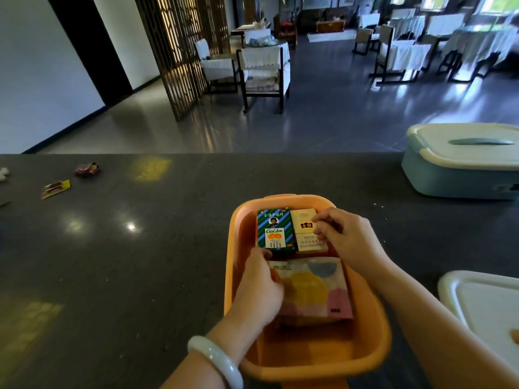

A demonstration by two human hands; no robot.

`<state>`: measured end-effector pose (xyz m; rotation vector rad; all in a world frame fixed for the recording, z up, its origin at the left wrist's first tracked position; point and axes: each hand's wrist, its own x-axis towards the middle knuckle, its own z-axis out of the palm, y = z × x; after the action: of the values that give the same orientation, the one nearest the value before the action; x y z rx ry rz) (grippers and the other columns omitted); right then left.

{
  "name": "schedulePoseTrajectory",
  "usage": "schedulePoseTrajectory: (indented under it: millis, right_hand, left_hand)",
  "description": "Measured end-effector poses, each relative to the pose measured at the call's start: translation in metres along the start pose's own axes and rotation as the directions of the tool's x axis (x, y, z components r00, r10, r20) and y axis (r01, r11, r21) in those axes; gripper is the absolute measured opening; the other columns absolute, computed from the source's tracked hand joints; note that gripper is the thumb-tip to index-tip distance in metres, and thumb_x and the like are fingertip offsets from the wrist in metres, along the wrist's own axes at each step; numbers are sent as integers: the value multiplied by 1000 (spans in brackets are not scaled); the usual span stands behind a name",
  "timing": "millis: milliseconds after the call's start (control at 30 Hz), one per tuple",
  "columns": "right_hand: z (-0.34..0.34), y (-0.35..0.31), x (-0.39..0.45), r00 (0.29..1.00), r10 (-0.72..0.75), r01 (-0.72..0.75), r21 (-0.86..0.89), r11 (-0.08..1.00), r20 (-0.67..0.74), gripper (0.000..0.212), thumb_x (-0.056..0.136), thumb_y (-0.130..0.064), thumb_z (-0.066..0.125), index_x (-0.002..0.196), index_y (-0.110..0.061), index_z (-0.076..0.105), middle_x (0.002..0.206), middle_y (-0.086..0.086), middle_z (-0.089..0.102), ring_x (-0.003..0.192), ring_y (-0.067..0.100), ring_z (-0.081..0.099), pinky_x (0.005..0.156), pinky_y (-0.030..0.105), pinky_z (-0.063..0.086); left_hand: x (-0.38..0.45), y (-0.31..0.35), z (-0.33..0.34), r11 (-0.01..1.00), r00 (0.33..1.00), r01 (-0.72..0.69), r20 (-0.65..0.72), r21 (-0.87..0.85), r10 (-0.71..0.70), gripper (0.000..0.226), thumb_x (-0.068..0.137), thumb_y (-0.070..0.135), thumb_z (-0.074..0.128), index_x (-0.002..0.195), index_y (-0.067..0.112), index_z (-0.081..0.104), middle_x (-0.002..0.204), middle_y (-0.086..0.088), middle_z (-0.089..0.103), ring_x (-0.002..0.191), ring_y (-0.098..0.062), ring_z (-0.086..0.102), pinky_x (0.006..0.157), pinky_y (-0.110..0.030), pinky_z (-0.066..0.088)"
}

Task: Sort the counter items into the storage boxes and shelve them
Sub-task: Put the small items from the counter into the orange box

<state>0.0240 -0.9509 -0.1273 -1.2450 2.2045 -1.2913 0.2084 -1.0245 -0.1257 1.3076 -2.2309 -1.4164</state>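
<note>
An orange storage box [373,327] stands on the dark counter in front of me, lid off. Inside it lie a green-and-blue striped "Golden" box [275,230], a cream box [304,230] beside it, and a pastel tissue pack [314,287] nearer to me. My left hand [259,284] reaches into the box, fingers on the left edge of the tissue pack and at the near end of the striped box. My right hand [345,237] rests on the right side of the cream box, fingers curled on its edge.
A blue storage box with a white lid [463,161] sits at the far right. A loose white lid [483,307] lies at the near right. On the counter's far left are a red wrapped item [86,169], a yellow packet [55,188] and a white scrap [3,173].
</note>
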Motion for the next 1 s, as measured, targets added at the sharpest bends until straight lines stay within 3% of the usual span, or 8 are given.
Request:
schedulePoseTrajectory:
  millis: [67,133,267,400,667,1000]
  right_hand:
    - [0,0,0,1000,1,-1,2,1000,0,14,93,-20,57,105,-27,61,94,-10,65,84,1,66,63,15,56]
    - [-1,-1,1,1000,6,-6,-2,1000,4,14,94,-20,57,105,-28,61,93,-11,64,83,0,66,62,15,55]
    - [-1,-1,1,1000,4,-4,-8,1000,7,14,94,-20,56,104,-27,61,94,-12,63,83,0,65,61,15,55]
    - [0,0,2,1000,-7,7,-13,1000,8,14,94,-20,56,104,-26,61,97,-11,63,86,0,65,63,16,56]
    - [1,3,4,1000,-24,24,-27,999,13,16,93,-20,57,107,-27,61,102,-11,63,87,0,65,63,15,55]
    - [4,6,4,1000,-28,28,-69,997,-6,17,92,-19,60,107,-28,63,101,-12,62,87,-1,62,61,11,53]
  left_hand:
    - [-2,-2,-1,981,997,-69,-19,180,74,63,90,21,64,141,33,29,136,15,36,130,-8,39,103,-29,41]
    - [-4,-5,-3,947,991,-121,-25,298,134,66,88,21,66,143,31,30,142,14,27,136,-9,29,113,-32,34]
    - [-6,-6,-4,898,968,-241,19,369,252,53,89,18,65,134,36,44,139,20,32,134,-5,28,115,-30,28]
    - [-7,-6,1,814,952,-305,133,494,276,48,92,17,58,131,44,48,142,20,29,136,-9,19,116,-36,14]
    - [0,-14,2,840,935,-353,195,412,298,52,88,32,65,133,47,44,145,22,28,139,-7,22,118,-33,20]
    - [9,-13,3,780,919,-395,215,485,331,62,81,40,72,136,39,44,142,14,34,134,-11,28,115,-33,27]
